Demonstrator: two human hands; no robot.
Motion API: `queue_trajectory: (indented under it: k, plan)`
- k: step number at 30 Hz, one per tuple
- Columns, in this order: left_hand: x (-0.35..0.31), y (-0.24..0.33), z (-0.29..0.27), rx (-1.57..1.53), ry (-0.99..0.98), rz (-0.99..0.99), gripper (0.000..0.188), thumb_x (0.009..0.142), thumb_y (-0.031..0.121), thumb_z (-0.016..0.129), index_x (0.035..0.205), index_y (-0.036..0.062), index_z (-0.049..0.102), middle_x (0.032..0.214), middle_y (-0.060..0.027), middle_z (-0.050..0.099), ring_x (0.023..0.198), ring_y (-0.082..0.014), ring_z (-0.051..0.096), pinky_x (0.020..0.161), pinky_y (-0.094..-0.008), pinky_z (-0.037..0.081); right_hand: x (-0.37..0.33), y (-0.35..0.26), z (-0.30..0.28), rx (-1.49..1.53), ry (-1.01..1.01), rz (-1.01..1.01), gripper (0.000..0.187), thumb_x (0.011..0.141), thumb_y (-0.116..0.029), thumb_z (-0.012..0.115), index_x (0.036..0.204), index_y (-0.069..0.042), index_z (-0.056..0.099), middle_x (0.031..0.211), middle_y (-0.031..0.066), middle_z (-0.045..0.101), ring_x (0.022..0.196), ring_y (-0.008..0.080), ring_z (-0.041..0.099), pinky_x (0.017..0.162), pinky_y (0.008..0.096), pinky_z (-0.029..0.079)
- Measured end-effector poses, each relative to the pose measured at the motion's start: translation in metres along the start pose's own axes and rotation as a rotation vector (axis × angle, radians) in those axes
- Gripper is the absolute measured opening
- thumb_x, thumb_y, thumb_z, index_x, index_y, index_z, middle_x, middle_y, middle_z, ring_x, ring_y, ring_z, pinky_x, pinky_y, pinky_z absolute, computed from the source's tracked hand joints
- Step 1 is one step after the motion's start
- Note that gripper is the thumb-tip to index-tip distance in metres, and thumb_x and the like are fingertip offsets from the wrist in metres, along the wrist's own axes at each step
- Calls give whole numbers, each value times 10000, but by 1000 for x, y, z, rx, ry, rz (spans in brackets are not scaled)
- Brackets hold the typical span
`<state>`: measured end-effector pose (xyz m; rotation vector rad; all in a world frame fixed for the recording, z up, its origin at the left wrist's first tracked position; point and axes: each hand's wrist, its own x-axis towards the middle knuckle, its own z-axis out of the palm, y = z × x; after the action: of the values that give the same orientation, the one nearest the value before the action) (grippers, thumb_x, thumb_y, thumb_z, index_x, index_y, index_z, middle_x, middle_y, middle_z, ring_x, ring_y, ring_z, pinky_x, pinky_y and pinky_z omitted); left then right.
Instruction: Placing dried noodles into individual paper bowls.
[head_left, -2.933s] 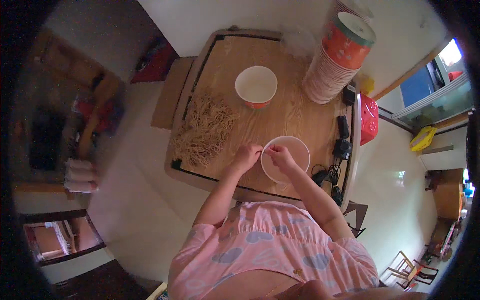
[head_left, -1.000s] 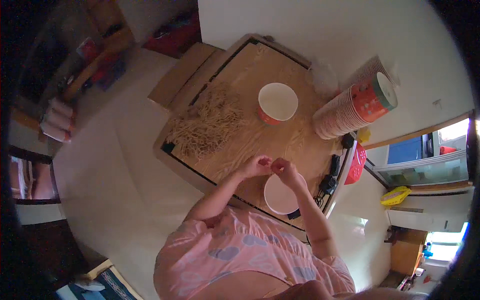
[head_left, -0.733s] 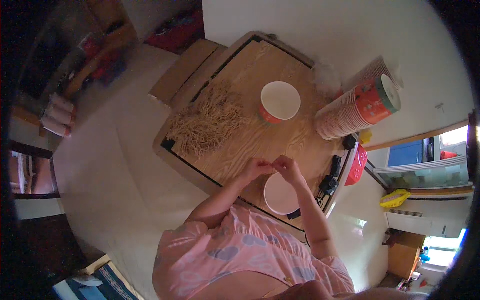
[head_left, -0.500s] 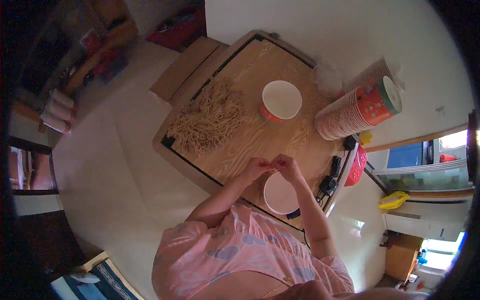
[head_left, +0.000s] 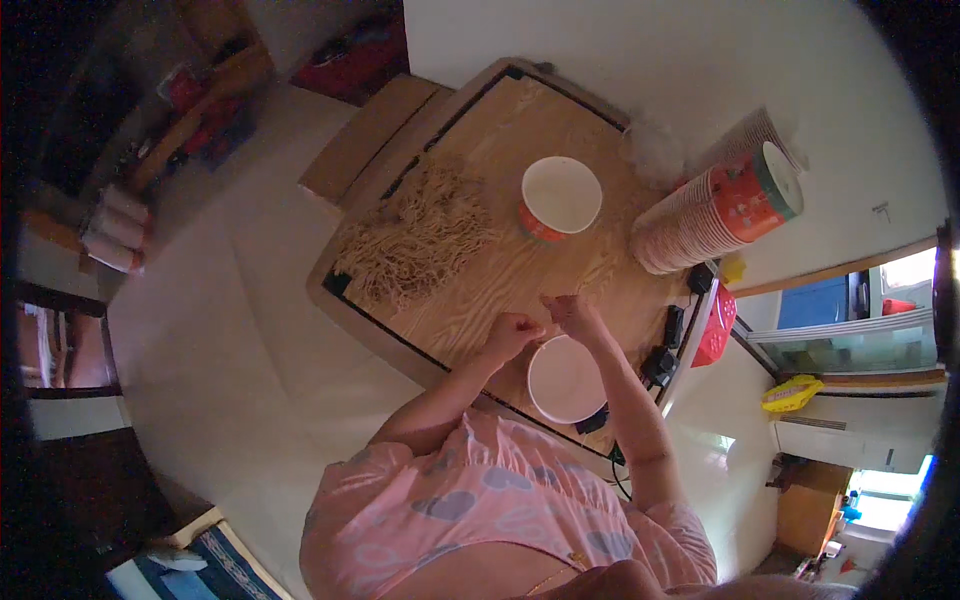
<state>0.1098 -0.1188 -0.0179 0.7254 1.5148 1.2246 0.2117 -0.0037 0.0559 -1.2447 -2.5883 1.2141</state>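
Both of my hands are raised just above the near rim of a white round paper tub (head_left: pixel 566 382) close to my body. My left hand (head_left: pixel 514 334) is closed with its fingertips together; anything in the pinch is too small to make out. To its right and slightly farther away, my right hand (head_left: pixel 574 313) has its fingers drawn together, their grip unclear. A second paper tub (head_left: pixel 561 196), white inside with a red outside, stands upright farther off. To the left lies a tangled heap of beige strands (head_left: pixel 420 238), like cord or dried noodles.
A long leaning stack of nested red paper tubs (head_left: pixel 690 222) lies at the table's right, with clear plastic (head_left: pixel 655 155) behind it. Black adapters (head_left: pixel 660 365) and a red basket (head_left: pixel 714 328) are by the right edge. A cardboard box (head_left: pixel 370 140) adjoins the wooden table (head_left: pixel 480 325) at far left.
My hands were together at the fingertips and have moved apart. The right hand shifted a little away from me and right; the left moved slightly left.
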Motion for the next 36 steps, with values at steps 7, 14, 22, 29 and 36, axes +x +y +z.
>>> queue_trajectory:
  k: [7, 14, 22, 29, 36]
  plan:
    - [8, -9, 4, 19, -40, -42, 133, 738, 156, 668, 756, 25, 657, 696, -34, 632, 631, -89, 567, 611, -242, 460, 12, 39, 9, 61, -146, -123, 328, 807, -258, 577, 659, 24, 499, 533, 122, 417, 519, 155, 378, 480, 338, 339]
    - [7, -11, 3, -67, -16, 17, 151, 725, 158, 672, 720, 11, 636, 616, -28, 596, 562, -84, 534, 525, -236, 425, 10, 34, 6, 49, -144, -184, 277, 793, -203, 581, 669, 28, 490, 536, 127, 413, 523, 157, 371, 482, 337, 332]
    - [7, -11, 2, -36, 8, 29, 143, 725, 149, 672, 715, 12, 633, 619, -25, 592, 571, -83, 532, 541, -237, 427, 13, 52, 10, 148, -193, -275, 184, 822, -151, 526, 740, 13, 508, 670, 163, 504, 607, 270, 498, 581, 393, 399]
    - [7, -11, 3, -43, -18, 9, 121, 733, 141, 668, 729, 22, 644, 662, -23, 611, 617, -86, 552, 591, -239, 446, 7, 41, 15, -78, -114, -185, 166, 829, -157, 506, 805, 6, 527, 689, 166, 529, 623, 250, 521, 579, 339, 414]
    - [10, -25, 4, -106, -11, 39, 118, 724, 125, 668, 732, 10, 642, 637, -29, 606, 583, -82, 547, 545, -232, 440, 4, 29, 12, -49, -130, -213, 246, 848, -230, 501, 805, 10, 527, 720, 208, 536, 643, 307, 520, 600, 377, 410]
